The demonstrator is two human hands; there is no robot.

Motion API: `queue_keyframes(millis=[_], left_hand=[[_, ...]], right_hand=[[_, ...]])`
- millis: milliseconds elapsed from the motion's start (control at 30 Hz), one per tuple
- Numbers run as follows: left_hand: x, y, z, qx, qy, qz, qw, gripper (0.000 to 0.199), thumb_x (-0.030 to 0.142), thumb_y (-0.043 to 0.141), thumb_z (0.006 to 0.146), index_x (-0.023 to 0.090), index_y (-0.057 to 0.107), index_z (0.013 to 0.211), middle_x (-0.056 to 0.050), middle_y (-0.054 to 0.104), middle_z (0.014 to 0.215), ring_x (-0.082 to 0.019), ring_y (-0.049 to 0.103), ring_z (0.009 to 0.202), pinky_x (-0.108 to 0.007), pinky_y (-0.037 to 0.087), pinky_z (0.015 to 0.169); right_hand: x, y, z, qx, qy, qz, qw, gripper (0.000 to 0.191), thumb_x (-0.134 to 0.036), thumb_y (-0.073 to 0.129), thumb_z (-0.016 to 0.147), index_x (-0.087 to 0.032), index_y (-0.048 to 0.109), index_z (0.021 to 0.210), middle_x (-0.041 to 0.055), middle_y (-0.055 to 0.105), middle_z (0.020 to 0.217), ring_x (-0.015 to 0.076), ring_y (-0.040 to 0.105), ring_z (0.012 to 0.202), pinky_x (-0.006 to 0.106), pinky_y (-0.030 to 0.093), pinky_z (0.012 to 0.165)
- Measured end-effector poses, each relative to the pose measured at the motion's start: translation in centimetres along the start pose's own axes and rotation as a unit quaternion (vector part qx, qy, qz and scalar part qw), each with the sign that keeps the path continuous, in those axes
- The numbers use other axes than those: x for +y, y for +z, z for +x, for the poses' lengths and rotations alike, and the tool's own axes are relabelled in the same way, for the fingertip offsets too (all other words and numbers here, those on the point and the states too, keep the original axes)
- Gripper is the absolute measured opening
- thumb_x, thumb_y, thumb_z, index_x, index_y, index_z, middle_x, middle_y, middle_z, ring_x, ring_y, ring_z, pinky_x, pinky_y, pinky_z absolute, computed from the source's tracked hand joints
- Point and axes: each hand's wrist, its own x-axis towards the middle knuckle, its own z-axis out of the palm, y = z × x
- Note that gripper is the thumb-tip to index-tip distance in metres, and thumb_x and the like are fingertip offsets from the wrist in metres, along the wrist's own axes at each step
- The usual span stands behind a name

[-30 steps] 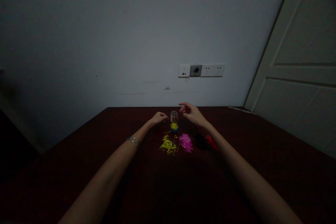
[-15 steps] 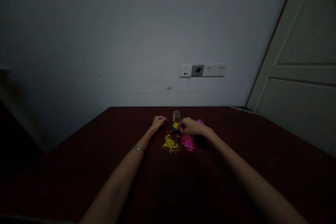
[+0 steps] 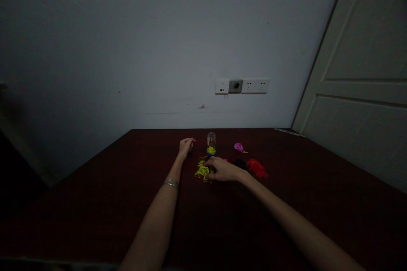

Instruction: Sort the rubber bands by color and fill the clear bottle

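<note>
A clear glass jar (image 3: 211, 142) stands upright on the dark red table, with yellow pieces over blue ones at its bottom. In front of it lies a loose pile of yellow pieces (image 3: 202, 170). My right hand (image 3: 221, 169) reaches over the right side of this pile, thumb and fingers apart, with nothing visible between them. Most of the pink pieces (image 3: 225, 160) are hidden behind that hand. Left of the jar, my left hand (image 3: 185, 147) rests on the table with its fingers curled; whether they hold anything is too small to tell.
Right of my right hand lie a black pile (image 3: 240, 164) and a red pile (image 3: 257, 168). A pink round item with a tail (image 3: 238, 147) sits behind them. The wall with sockets (image 3: 255, 86) rises behind the table (image 3: 152, 144).
My right hand has moved from beside the jar toward me, down to the yellow pile, and its fingers have opened. The black and red piles have come into sight. The view has shifted slightly.
</note>
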Motion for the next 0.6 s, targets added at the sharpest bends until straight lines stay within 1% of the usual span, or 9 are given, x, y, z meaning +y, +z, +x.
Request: queue_keyframes(millis=[67, 133, 233, 300, 367, 467, 600], left_hand=[[-0.1, 0.1, 0.1, -0.003, 0.006, 0.006, 1.0, 0.032, 0.043, 0.054, 0.065, 0.011, 0.06, 0.069, 0.006, 0.039, 0.045, -0.004, 0.028, 0.035, -0.019, 0.016, 0.037], [-0.3, 0.2, 0.2, -0.006, 0.012, 0.019, 1.0, 0.032, 0.042, 0.053, 0.066, 0.011, 0.061, 0.069, 0.005, 0.04, 0.045, -0.004, 0.029, 0.035, -0.019, 0.016, 0.038], [-0.8, 0.3, 0.5, -0.013, 0.02, 0.052, 0.998, 0.032, 0.041, 0.052, 0.068, 0.011, 0.061, 0.069, 0.005, 0.04, 0.044, -0.004, 0.029, 0.035, -0.019, 0.017, 0.038], [-1.0, 0.4, 0.7, -0.022, 0.025, 0.075, 0.997, 0.031, 0.04, 0.052, 0.068, 0.011, 0.062, 0.067, 0.005, 0.04, 0.043, -0.005, 0.029, 0.036, -0.019, 0.018, 0.039], [-1.2, 0.4, 0.8, -0.03, 0.03, 0.093, 0.995, 0.03, 0.04, 0.051, 0.068, 0.011, 0.062, 0.066, 0.005, 0.04, 0.043, -0.005, 0.03, 0.037, -0.019, 0.019, 0.04], [-1.4, 0.4, 0.9, -0.03, 0.031, 0.105, 0.994, 0.03, 0.039, 0.051, 0.069, 0.012, 0.062, 0.065, 0.005, 0.04, 0.042, -0.005, 0.031, 0.037, -0.019, 0.021, 0.04], [-1.3, 0.4, 0.8, -0.028, 0.029, 0.109, 0.993, 0.029, 0.039, 0.05, 0.069, 0.012, 0.061, 0.066, 0.005, 0.04, 0.043, -0.006, 0.032, 0.038, -0.019, 0.021, 0.041]], right_hand=[[-0.3, 0.4, -0.1, 0.001, -0.003, -0.006, 1.0, 0.049, -0.038, 0.062, 0.072, -0.013, 0.058, 0.113, 0.014, 0.056, 0.107, 0.0239, 0.052, 0.097, 0.032, 0.04, 0.085], [-0.3, 0.8, 0.0, 0.012, -0.01, -0.01, 1.0, 0.046, -0.037, 0.061, 0.074, -0.012, 0.058, 0.112, 0.0142, 0.056, 0.106, 0.0235, 0.051, 0.098, 0.031, 0.04, 0.085], [-0.2, 1.2, 0.2, 0.027, -0.031, -0.019, 0.999, 0.03, -0.03, 0.057, 0.078, -0.012, 0.061, 0.102, 0.0122, 0.058, 0.099, 0.0208, 0.053, 0.092, 0.029, 0.04, 0.081], [-0.3, 1.2, 0.4, 0.026, -0.044, -0.026, 0.998, 0.02, -0.025, 0.054, 0.08, -0.013, 0.062, 0.094, 0.0103, 0.059, 0.094, 0.0183, 0.055, 0.087, 0.026, 0.04, 0.078], [-0.5, 1.1, 0.4, 0.022, -0.05, -0.036, 0.998, 0.015, -0.021, 0.052, 0.08, -0.013, 0.063, 0.087, 0.0092, 0.06, 0.09, 0.0165, 0.056, 0.083, 0.024, 0.04, 0.075], [-0.9, 0.9, 0.4, 0.022, -0.049, -0.048, 0.997, 0.012, -0.015, 0.05, 0.079, -0.013, 0.062, 0.082, 0.0087, 0.062, 0.087, 0.0154, 0.056, 0.08, 0.023, 0.038, 0.072], [-0.9, 0.9, 0.4, 0.027, -0.041, -0.041, 0.998, 0.014, -0.012, 0.05, 0.078, -0.013, 0.063, 0.082, 0.008, 0.063, 0.086, 0.0149, 0.057, 0.078, 0.022, 0.038, 0.07]])
